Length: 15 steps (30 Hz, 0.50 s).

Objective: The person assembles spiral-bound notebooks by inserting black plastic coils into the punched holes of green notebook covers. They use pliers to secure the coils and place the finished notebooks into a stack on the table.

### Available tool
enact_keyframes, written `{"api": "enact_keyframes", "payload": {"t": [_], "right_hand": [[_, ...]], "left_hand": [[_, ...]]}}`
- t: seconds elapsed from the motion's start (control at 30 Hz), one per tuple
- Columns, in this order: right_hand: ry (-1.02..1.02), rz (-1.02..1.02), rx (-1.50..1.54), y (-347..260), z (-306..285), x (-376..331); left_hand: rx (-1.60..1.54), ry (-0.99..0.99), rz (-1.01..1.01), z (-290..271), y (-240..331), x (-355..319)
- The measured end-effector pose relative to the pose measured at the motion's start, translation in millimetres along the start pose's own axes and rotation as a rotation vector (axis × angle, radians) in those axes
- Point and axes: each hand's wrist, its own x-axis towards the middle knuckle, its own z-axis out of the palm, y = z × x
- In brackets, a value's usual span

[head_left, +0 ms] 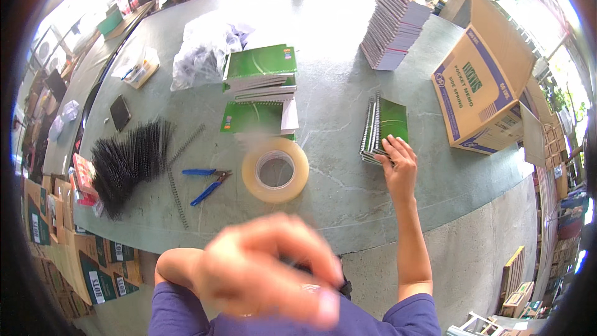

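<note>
Close in front of me, my left hand (273, 267) is raised over the near table edge. Its fingers look bent, but motion smears them, and nothing held can be made out. My right hand (399, 160) rests on the near end of a small pile of green spiral notebooks (393, 118), fingers spread over the top cover and thumb by the coil edge. Beyond the left hand lies a big roll of clear tape (254, 177). Blue-handled cutting pliers (208, 190) sit left of it. More green notebooks (258, 62) are stacked past the tape, some with covers askew.
Loose black spiral coils (130, 162) heap at the left, near a dark phone (120, 113). A crumpled plastic bag (202, 53) and a small container (144, 68) lie farther back. A tall notebook stack (395, 25) and an open carton (476, 90) stand at the right.
</note>
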Motion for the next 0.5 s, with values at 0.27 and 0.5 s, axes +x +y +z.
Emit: {"api": "enact_keyframes", "payload": {"t": [0.27,0.5], "right_hand": [[-0.027,0.003,-0.081,-27,4,11],[-0.116,-0.457,0.329,-176,81,65]], "left_hand": [[-0.317,-0.126,0.333,28,2,-24],[-0.193,-0.086,0.333,22,20,-51]]}}
